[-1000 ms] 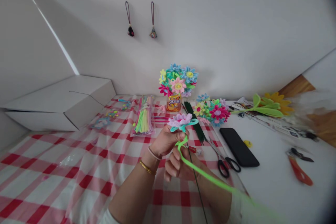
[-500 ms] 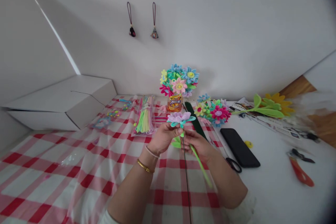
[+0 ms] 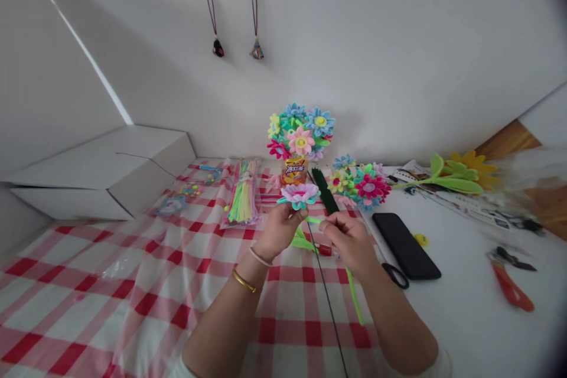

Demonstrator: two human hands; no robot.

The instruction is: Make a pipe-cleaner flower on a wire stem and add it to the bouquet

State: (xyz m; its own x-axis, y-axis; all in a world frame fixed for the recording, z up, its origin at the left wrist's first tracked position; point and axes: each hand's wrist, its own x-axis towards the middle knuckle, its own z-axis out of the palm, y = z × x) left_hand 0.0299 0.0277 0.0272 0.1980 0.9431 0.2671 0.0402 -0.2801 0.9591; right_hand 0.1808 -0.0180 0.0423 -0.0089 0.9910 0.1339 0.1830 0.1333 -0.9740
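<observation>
My left hand (image 3: 283, 227) pinches a pipe-cleaner flower (image 3: 300, 195) just under its head, with lilac petals above turquoise ones. A thin dark wire stem (image 3: 325, 289) runs down from the flower toward me. Closed on a light green pipe cleaner (image 3: 354, 298), my right hand (image 3: 348, 236) holds it taut to the right of the stem; one end reaches the flower's base and the other hangs below the hand. Beneath the hands, green pipe-cleaner leaves (image 3: 302, 240) lie on the checked cloth.
An orange container (image 3: 295, 172) holds a flower bouquet (image 3: 301, 133) at the back. Nearby are bagged pipe cleaners (image 3: 243, 195), dark green stems (image 3: 325, 192) and more flowers (image 3: 367, 186). To the right lie a black phone (image 3: 405, 246), scissors (image 3: 396, 276) and pliers (image 3: 511, 286). A white box (image 3: 146, 174) stands left.
My right hand has moved right, away from the stem, drawing the green pipe cleaner out sideways. The flower has tilted toward me and the wire's lower end has swung right.
</observation>
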